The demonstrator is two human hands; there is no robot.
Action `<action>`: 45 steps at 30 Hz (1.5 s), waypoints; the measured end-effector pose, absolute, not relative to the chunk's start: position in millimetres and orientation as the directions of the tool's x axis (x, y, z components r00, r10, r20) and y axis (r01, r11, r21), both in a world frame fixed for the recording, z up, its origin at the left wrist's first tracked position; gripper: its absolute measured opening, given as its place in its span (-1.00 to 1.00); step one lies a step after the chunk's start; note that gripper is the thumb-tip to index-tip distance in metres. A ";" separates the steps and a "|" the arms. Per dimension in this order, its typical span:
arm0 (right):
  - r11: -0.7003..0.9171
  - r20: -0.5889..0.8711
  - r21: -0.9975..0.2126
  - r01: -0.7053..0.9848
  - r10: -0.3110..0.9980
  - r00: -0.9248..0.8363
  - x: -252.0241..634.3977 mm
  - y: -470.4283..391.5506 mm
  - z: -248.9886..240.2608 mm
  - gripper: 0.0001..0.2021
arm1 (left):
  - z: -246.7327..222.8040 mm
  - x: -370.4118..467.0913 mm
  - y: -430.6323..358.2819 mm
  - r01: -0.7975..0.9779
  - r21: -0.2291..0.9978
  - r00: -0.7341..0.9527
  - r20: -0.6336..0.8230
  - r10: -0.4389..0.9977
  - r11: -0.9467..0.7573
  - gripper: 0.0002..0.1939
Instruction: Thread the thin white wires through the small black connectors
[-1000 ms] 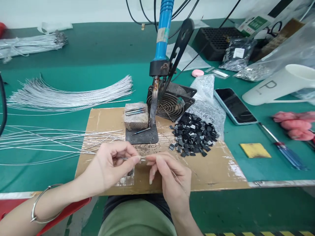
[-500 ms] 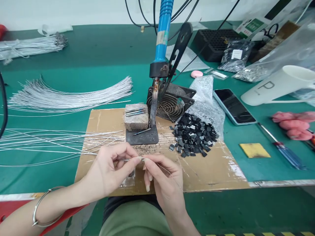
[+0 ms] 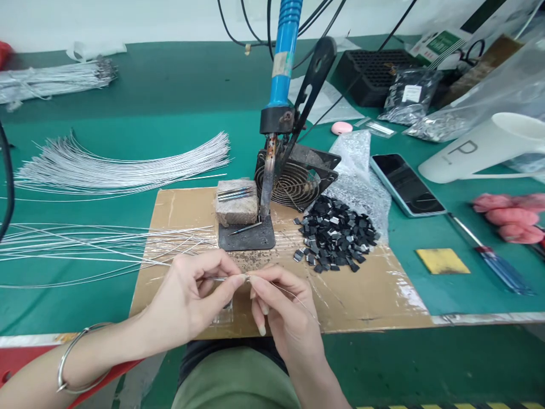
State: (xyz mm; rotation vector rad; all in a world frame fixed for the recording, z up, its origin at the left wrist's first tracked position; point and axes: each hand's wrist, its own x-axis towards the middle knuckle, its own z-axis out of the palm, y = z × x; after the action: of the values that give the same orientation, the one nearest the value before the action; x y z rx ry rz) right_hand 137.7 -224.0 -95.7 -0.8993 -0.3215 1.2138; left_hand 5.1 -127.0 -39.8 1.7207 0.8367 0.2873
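My left hand (image 3: 187, 304) is closed in a pinch on a thin silvery rod (image 3: 219, 279), which lies level along the fingers. Its tip meets the fingertips of my right hand (image 3: 287, 304) just in front of the soldering stand. Thumb and forefinger of the right hand pinch a very fine wire (image 3: 293, 296), whose free end trails back over that hand; its other fingers hang loosely curled. The exact joint between rod and wire is hidden by the fingertips. Loose white wires (image 3: 106, 241) lie left of my left hand.
A blue-handled soldering iron (image 3: 280, 79) stands upright before a fan (image 3: 293, 184), beside a block (image 3: 236, 210) with thin rods. Small black pieces (image 3: 336, 233) are heaped on the cardboard (image 3: 361, 301). To the right are a phone (image 3: 406, 184), screwdriver (image 3: 502, 270), yellow pad (image 3: 443, 261) and cup (image 3: 477, 150).
The two hands stay pinched together at the same spot. My right hand has shifted slightly right and down, its lower fingers moving a little. The view has drifted slightly.
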 end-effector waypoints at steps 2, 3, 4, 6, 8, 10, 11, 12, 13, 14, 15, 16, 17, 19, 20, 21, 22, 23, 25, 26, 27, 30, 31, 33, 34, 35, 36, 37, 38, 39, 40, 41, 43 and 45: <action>0.041 -0.251 -0.732 -0.681 0.912 0.324 140.7 -223.8 -95.2 -0.89 | -39.3 4.7 -126.6 0.385 0.918 0.722 -0.232 0.651 -0.099 -0.71; 0.026 -0.257 -0.729 -0.684 0.916 0.309 142.2 -224.0 -95.0 -0.88 | -39.3 4.4 -126.4 0.390 0.915 0.722 -0.234 0.651 -0.104 -0.71; 0.016 -0.259 -0.728 -0.686 0.919 0.296 143.6 -224.3 -94.8 -0.87 | -39.6 4.2 -126.2 0.394 0.912 0.722 -0.233 0.651 -0.111 -0.72; -0.002 -0.264 -0.726 -0.688 0.924 0.275 145.3 -225.1 -95.0 -0.87 | -40.4 3.7 -125.8 0.400 0.908 0.721 -0.230 0.653 -0.122 -0.72; -0.007 -0.262 -0.725 -0.688 0.928 0.266 145.4 -225.9 -96.0 -0.89 | -41.2 3.7 -125.5 0.397 0.910 0.718 -0.231 0.656 -0.114 -0.72; 0.012 -0.249 -0.724 -0.689 0.928 0.277 143.9 -226.1 -97.3 -0.89 | -41.7 3.8 -125.7 0.394 0.914 0.711 -0.236 0.662 -0.098 -0.72; 0.027 -0.242 -0.723 -0.691 0.926 0.289 142.8 -225.9 -97.8 -0.88 | -41.8 3.9 -126.0 0.392 0.915 0.708 -0.237 0.665 -0.091 -0.71; 0.039 -0.236 -0.721 -0.692 0.924 0.299 141.7 -225.7 -98.2 -0.88 | -41.8 3.8 -126.4 0.392 0.915 0.704 -0.236 0.670 -0.090 -0.71; 0.046 -0.236 -0.719 -0.693 0.922 0.306 140.7 -225.3 -98.2 -0.88 | -41.9 3.7 -127.0 0.394 0.915 0.700 -0.234 0.675 -0.092 -0.71; 0.049 -0.238 -0.717 -0.695 0.920 0.311 139.8 -224.8 -98.0 -0.88 | -42.1 3.5 -127.6 0.396 0.913 0.697 -0.229 0.680 -0.099 -0.71; 0.049 -0.241 -0.715 -0.697 0.919 0.312 139.0 -224.4 -97.6 -0.88 | -42.5 3.3 -128.2 0.397 0.912 0.693 -0.220 0.686 -0.109 -0.71; 0.054 -0.244 -0.712 -0.700 0.916 0.319 138.3 -223.9 -97.0 -0.88 | -43.1 3.1 -128.8 0.396 0.910 0.689 -0.207 0.695 -0.122 -0.71; 0.061 -0.245 -0.708 -0.704 0.913 0.326 137.7 -223.5 -96.4 -0.88 | -43.9 2.9 -129.3 0.396 0.908 0.684 -0.192 0.704 -0.137 -0.72; 0.073 -0.251 -0.696 -0.715 0.908 0.337 136.6 -222.8 -94.9 -0.89 | -45.7 2.8 -130.3 0.396 0.901 0.674 -0.156 0.722 -0.175 -0.72; 0.076 -0.255 -0.688 -0.722 0.906 0.339 136.1 -222.5 -94.2 -0.89 | -46.6 2.9 -130.8 0.396 0.897 0.669 -0.137 0.731 -0.194 -0.72; 0.077 -0.262 -0.680 -0.730 0.904 0.339 135.5 -222.3 -93.6 -0.89 | -47.3 3.2 -131.3 0.396 0.894 0.665 -0.120 0.737 -0.212 -0.72; 0.076 -0.268 -0.672 -0.737 0.902 0.338 134.8 -222.1 -93.0 -0.89 | -47.8 3.5 -131.8 0.396 0.891 0.661 -0.106 0.742 -0.225 -0.72; 0.076 -0.275 -0.664 -0.744 0.900 0.337 134.0 -221.8 -92.5 -0.88 | -48.1 3.9 -132.4 0.397 0.888 0.659 -0.099 0.745 -0.233 -0.73; 0.086 -0.287 -0.651 -0.754 0.892 0.350 132.3 -221.3 -91.6 -0.88 | -48.2 4.8 -133.5 0.401 0.885 0.651 -0.094 0.753 -0.236 -0.74; 0.089 -0.294 -0.646 -0.758 0.888 0.355 131.4 -220.9 -91.3 -0.88 | -48.2 5.1 -134.0 0.402 0.886 0.646 -0.096 0.757 -0.231 -0.75; 0.092 -0.299 -0.642 -0.761 0.884 0.359 130.5 -220.6 -91.0 -0.88 | -48.3 5.4 -134.6 0.399 0.888 0.643 -0.096 0.760 -0.226 -0.75; 0.090 -0.312 -0.635 -0.767 0.878 0.362 128.1 -219.7 -90.1 -0.87 | -49.7 5.6 -136.4 0.378 0.903 0.631 -0.089 0.771 -0.206 -0.76; 0.089 -0.319 -0.635 -0.767 0.875 0.365 127.4 -219.6 -89.9 -0.86 | -50.3 5.6 -137.0 0.372 0.906 0.627 -0.086 0.774 -0.200 -0.76; 0.088 -0.332 -0.637 -0.766 0.866 0.375 126.4 -219.4 -89.5 -0.85 | -51.8 5.6 -138.0 0.363 0.912 0.618 -0.083 0.782 -0.190 -0.76; 0.089 -0.336 -0.638 -0.765 0.862 0.380 126.0 -219.3 -89.4 -0.85 | -52.4 5.7 -138.4 0.362 0.914 0.614 -0.085 0.785 -0.184 -0.76; 0.091 -0.337 -0.640 -0.763 0.860 0.385 125.6 -219.2 -89.4 -0.85 | -52.9 5.8 -138.7 0.359 0.916 0.611 -0.086 0.787 -0.178 -0.76; 0.093 -0.336 -0.642 -0.761 0.858 0.388 125.4 -219.1 -89.3 -0.84 | -53.4 5.9 -139.0 0.358 0.919 0.609 -0.093 0.788 -0.168 -0.75; 0.095 -0.335 -0.643 -0.760 0.857 0.391 125.1 -219.0 -89.2 -0.84 | -53.6 6.1 -139.1 0.355 0.922 0.607 -0.099 0.789 -0.157 -0.75; 0.098 -0.333 -0.643 -0.759 0.857 0.393 125.0 -219.0 -89.1 -0.84 | -53.7 6.2 -139.2 0.353 0.924 0.607 -0.108 0.788 -0.146 -0.74; 0.100 -0.332 -0.643 -0.760 0.857 0.393 124.9 -219.0 -89.0 -0.84 | -53.7 6.5 -139.2 0.350 0.927 0.607 -0.115 0.786 -0.135 -0.74; 0.102 -0.331 -0.640 -0.761 0.858 0.394 124.8 -219.0 -88.8 -0.84 | -53.6 6.7 -139.2 0.346 0.930 0.608 -0.123 0.784 -0.123 -0.74; 0.103 -0.330 -0.638 -0.763 0.859 0.392 124.9 -219.1 -88.5 -0.84 | -53.3 6.9 -139.1 0.340 0.933 0.610 -0.128 0.782 -0.113 -0.74; 0.104 -0.330 -0.631 -0.769 0.861 0.387 125.1 -219.2 -88.0 -0.85 | -52.4 7.4 -138.9 0.328 0.940 0.613 -0.132 0.779 -0.098 -0.74; 0.106 -0.327 -0.630 -0.770 0.863 0.386 125.3 -219.3 -87.6 -0.85 | -51.4 7.9 -138.9 0.316 0.945 0.617 -0.134 0.776 -0.088 -0.75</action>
State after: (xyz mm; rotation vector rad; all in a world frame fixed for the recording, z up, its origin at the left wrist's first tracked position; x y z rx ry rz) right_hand 125.3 -219.3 -87.6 -0.8314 -0.1343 1.2072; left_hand 7.9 -138.9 -51.4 1.6718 0.9112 0.4899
